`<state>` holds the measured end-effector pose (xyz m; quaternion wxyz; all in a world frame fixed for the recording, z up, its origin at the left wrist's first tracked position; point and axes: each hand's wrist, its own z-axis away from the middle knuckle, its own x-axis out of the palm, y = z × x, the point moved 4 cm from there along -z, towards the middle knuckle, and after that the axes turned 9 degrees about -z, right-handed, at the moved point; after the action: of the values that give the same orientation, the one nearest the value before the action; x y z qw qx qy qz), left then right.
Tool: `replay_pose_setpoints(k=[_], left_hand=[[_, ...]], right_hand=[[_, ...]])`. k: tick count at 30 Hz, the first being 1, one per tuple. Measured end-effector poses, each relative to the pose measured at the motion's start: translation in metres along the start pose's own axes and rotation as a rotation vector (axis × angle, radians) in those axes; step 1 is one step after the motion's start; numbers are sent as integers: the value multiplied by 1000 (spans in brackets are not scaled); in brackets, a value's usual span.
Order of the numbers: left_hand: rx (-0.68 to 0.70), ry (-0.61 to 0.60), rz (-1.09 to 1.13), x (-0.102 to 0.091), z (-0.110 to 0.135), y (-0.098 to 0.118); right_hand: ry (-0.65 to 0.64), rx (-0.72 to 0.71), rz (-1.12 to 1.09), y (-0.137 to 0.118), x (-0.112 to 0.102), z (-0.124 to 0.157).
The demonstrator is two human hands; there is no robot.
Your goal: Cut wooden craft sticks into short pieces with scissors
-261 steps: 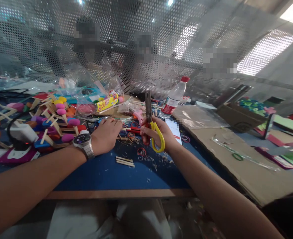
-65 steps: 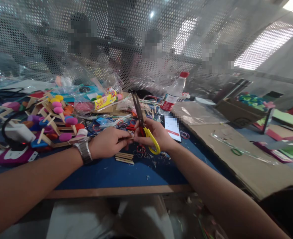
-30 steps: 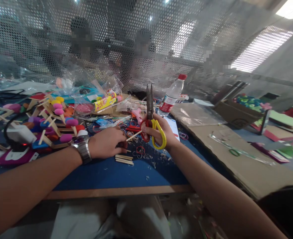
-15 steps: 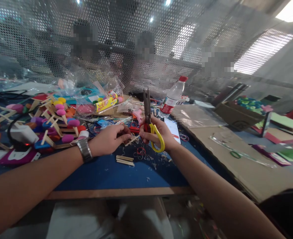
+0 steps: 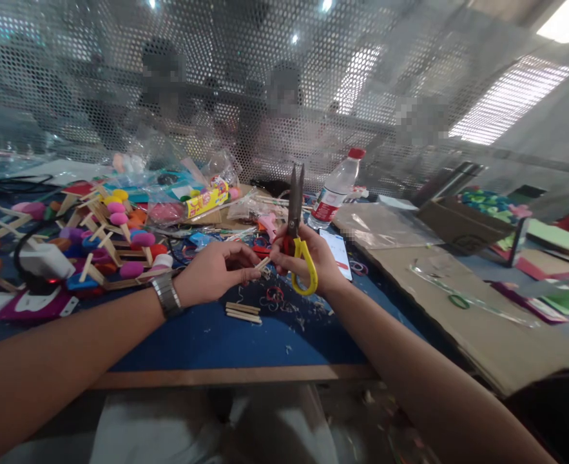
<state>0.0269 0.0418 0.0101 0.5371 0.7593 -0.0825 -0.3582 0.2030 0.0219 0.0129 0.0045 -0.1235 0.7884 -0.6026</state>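
My right hand (image 5: 308, 258) grips a pair of scissors (image 5: 296, 225) with one yellow and one red handle, blades pointing up and slightly parted. My left hand (image 5: 214, 274), with a metal watch on the wrist, pinches a short wooden stick (image 5: 263, 263) whose far end meets my right fingers. Both hands hover just above the blue table mat (image 5: 207, 335). A few cut wooden sticks (image 5: 242, 312) lie on the mat below my left hand, among rubber bands and wood shavings.
Stick-and-foam models (image 5: 105, 225) crowd the left side. A water bottle (image 5: 335, 187) and a phone (image 5: 336, 251) sit behind my right hand. Cardboard sheets (image 5: 458, 309) and a box (image 5: 462, 222) lie to the right. People sit beyond a perforated metal screen (image 5: 265, 96).
My left hand has lifted off the mat and brought the stick up to my right hand. The scissors have tilted slightly right and their blades have parted a little.
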Motion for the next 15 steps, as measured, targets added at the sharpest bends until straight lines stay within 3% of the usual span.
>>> replay_pose_setpoints(k=[8, 15], left_hand=[[65, 7, -61, -2, 0, 4], [41, 29, -57, -2, 1, 4]], right_hand=[[-91, 69, 19, 1, 10, 2], [-14, 34, -21, 1, 6, 1]])
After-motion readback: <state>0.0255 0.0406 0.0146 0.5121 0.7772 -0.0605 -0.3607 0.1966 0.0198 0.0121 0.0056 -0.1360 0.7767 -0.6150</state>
